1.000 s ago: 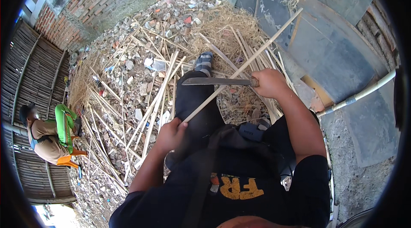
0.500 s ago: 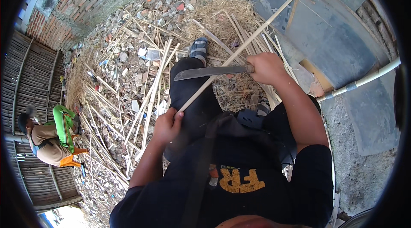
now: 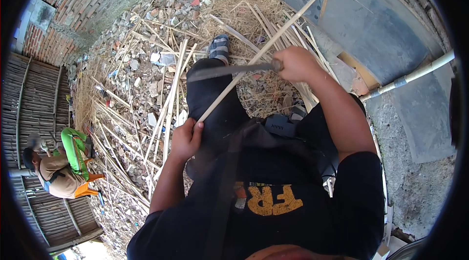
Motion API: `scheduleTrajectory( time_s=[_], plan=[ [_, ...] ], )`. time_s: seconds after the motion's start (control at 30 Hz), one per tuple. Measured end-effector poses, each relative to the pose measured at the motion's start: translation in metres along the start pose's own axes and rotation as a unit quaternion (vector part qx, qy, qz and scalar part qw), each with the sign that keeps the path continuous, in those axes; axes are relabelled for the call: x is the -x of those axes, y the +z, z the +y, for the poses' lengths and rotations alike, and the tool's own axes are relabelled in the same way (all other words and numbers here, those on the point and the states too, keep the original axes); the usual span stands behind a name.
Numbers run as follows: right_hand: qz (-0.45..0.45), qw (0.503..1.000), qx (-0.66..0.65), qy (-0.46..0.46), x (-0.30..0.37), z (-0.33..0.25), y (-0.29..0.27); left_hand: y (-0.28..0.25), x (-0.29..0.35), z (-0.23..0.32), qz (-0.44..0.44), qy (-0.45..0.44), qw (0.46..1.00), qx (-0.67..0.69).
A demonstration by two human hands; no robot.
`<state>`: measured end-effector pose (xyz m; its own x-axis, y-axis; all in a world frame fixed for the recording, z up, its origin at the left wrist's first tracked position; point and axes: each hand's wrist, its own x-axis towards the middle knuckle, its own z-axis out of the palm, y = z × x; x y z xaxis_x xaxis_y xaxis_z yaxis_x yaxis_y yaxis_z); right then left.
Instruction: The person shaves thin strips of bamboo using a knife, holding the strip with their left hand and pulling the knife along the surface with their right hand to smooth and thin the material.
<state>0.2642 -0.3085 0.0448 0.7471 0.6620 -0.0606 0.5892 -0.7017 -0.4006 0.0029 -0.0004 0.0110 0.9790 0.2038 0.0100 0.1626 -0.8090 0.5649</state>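
Observation:
My left hand [image 3: 186,140] is closed around the near end of a long pale bamboo strip [image 3: 279,30]. The strip slants up and to the right across my dark-trousered knee, its far end over the grey sheets. In my right hand [image 3: 297,64] is the handle of a machete [image 3: 229,70], my fingers wrapped around it. The blade points left and crosses the strip above my knee; it is slightly smeared by motion. Whether the edge touches the strip I cannot tell.
Loose bamboo strips [image 3: 168,96] lie on rubble ahead and to the left, near a heap of fibrous shavings [image 3: 244,8]. Grey sheets [image 3: 371,30] and a pale pole [image 3: 415,78] are at the right. At far left a person [image 3: 61,172] sits on an orange chair beside a bamboo wall [image 3: 36,99].
The machete has shifted slightly up and left along with my right hand, and its blade is now blurred. My left hand keeps its grip on the strip; the whole view has shifted a little.

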Motion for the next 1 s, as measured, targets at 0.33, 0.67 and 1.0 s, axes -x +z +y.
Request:
scheduleTrajectory(
  time_s=[0.33, 0.67, 1.0],
  plan=[
    [0.029, 0.999, -0.01, 0.01, 0.002, 0.001, -0.001, 0.002, 0.004, -0.005, 0.014, 0.007, 0.999, 0.038],
    [0.041, 0.997, -0.044, 0.046, -0.002, 0.022, -0.002, 0.005, 0.001, 0.003, 0.034, 0.025, 0.999, 0.021],
    [0.012, 0.994, -0.059, 0.091, -0.019, 0.058, 0.001, 0.006, -0.003, 0.013, 0.043, 0.02, 0.999, -0.021]
  ],
)
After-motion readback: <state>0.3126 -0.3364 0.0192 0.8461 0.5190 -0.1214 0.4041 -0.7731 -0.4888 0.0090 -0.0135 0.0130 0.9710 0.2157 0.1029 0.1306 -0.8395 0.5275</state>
